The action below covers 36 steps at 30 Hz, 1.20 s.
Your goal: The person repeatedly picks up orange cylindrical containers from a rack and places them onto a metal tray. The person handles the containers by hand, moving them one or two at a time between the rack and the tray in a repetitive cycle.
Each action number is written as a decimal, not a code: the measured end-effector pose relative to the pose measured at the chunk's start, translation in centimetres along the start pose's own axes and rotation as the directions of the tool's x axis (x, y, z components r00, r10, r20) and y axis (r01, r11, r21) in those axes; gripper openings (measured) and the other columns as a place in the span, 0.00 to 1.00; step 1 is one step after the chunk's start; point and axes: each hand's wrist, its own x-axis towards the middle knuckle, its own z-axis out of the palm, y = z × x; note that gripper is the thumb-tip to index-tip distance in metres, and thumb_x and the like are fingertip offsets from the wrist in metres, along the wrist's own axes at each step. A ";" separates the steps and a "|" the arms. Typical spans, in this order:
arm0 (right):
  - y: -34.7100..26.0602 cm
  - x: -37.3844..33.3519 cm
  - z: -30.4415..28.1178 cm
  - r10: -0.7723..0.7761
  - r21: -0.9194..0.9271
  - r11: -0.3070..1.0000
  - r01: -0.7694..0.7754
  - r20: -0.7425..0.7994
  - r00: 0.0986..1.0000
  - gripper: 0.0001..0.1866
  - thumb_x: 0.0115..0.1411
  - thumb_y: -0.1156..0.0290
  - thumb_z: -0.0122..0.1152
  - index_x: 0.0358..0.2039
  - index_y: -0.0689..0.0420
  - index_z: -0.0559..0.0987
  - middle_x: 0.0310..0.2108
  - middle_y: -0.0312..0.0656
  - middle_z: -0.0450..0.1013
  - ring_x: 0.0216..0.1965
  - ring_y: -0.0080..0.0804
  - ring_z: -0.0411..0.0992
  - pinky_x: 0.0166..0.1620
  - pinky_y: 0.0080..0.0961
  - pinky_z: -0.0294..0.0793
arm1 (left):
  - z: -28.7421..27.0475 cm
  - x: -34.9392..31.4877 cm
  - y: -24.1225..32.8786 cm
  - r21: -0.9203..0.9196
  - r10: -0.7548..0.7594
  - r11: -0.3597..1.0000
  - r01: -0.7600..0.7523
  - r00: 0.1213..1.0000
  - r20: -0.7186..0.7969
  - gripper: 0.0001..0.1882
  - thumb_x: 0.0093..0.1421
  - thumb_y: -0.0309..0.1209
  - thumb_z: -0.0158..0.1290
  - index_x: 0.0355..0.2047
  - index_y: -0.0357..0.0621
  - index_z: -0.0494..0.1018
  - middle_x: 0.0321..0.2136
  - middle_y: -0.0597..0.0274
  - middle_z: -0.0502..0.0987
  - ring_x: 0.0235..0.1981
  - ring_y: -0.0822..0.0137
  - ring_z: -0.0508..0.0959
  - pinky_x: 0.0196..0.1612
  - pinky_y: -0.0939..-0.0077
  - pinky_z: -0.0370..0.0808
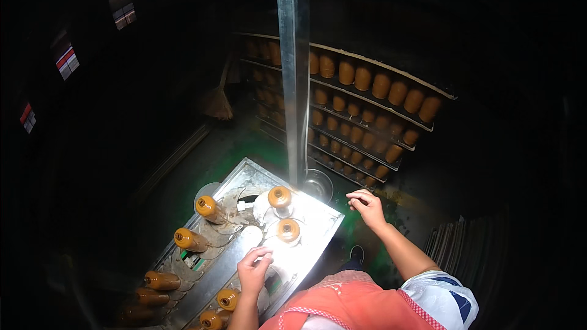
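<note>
My left hand (252, 267) hovers over the brightly lit metal table, its fingers loosely bent and apart, with nothing visible in them. Just beyond it stands an orange-brown bottle (288, 230) with a small dark mouth, and behind that a similar bottle (279, 197), both on pale round stands. Two more bottles (227, 299) are close to my left wrist. Off the table's right edge, my right hand (367, 206) is held in the air, fingers half bent and thumb apart, nothing seen in it.
More brown bottles (191, 240) line the table's left side on round holders. A metal post (295, 85) rises at the far edge, beside a round metal basin (319, 186). Shelves behind carry rows of brown vessels (363, 78). A broom (218, 104) leans at the back.
</note>
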 end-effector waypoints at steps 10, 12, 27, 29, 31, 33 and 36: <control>1.1 11.8 -38.2 -0.075 -0.018 0.996 0.087 -0.691 0.719 0.15 0.69 0.70 0.55 0.53 0.59 0.78 0.45 0.38 0.75 0.41 0.21 0.73 0.43 0.19 0.77 | 28.0 17.8 -2.2 -0.126 -0.072 0.986 0.110 0.960 0.269 0.17 0.65 0.26 0.55 0.54 0.35 0.73 0.47 0.53 0.79 0.43 0.66 0.81 0.43 0.68 0.83; -1.0 17.3 -44.2 -0.051 -0.061 0.998 0.013 -0.671 0.740 0.19 0.69 0.64 0.55 0.57 0.57 0.75 0.49 0.39 0.75 0.47 0.25 0.73 0.48 0.25 0.77 | 34.1 24.0 0.3 -0.196 -0.063 0.976 0.099 0.981 0.183 0.19 0.66 0.28 0.54 0.56 0.35 0.71 0.48 0.53 0.79 0.43 0.66 0.81 0.42 0.67 0.83; 8.1 56.3 -69.0 0.318 -0.238 0.837 -0.493 -0.521 0.792 0.43 0.59 0.43 0.60 0.66 0.60 0.64 0.62 0.55 0.66 0.64 0.51 0.63 0.59 0.51 0.66 | 48.2 70.6 -0.7 -0.606 -0.115 0.795 -0.016 0.978 -0.176 0.29 0.63 0.50 0.58 0.49 0.36 0.69 0.47 0.46 0.75 0.45 0.49 0.78 0.48 0.56 0.80; 10.7 60.8 -69.7 0.378 -0.163 0.823 -0.544 -0.557 0.739 0.41 0.59 0.48 0.63 0.64 0.63 0.67 0.61 0.56 0.68 0.62 0.50 0.66 0.59 0.49 0.68 | 48.0 75.2 -0.5 -0.638 -0.090 0.768 -0.050 0.979 -0.185 0.29 0.62 0.50 0.58 0.47 0.35 0.69 0.46 0.46 0.74 0.45 0.50 0.78 0.49 0.59 0.80; 15.7 64.4 -76.0 0.404 -0.104 0.849 -0.518 -0.505 0.763 0.40 0.59 0.50 0.64 0.64 0.65 0.67 0.62 0.56 0.67 0.62 0.50 0.66 0.59 0.48 0.68 | 49.0 79.9 -1.7 -0.657 -0.035 0.751 -0.075 0.988 -0.152 0.26 0.63 0.50 0.57 0.44 0.36 0.71 0.44 0.50 0.76 0.45 0.53 0.78 0.48 0.62 0.80; 19.5 67.2 -78.5 0.410 -0.164 0.800 -0.577 -0.551 0.726 0.42 0.58 0.53 0.65 0.65 0.67 0.64 0.63 0.56 0.66 0.61 0.50 0.68 0.60 0.44 0.69 | 48.2 83.9 -3.1 -0.712 -0.051 0.700 0.061 0.998 0.036 0.26 0.65 0.50 0.55 0.53 0.42 0.73 0.45 0.58 0.79 0.45 0.60 0.79 0.49 0.66 0.79; 22.4 67.7 -80.5 0.399 -0.172 0.768 -0.616 -0.624 0.672 0.42 0.59 0.52 0.65 0.65 0.68 0.64 0.64 0.55 0.65 0.61 0.52 0.67 0.62 0.42 0.67 | 52.8 84.5 -1.0 -0.702 -0.103 0.709 0.061 0.995 -0.017 0.26 0.64 0.48 0.56 0.53 0.42 0.73 0.47 0.57 0.80 0.45 0.60 0.81 0.47 0.65 0.80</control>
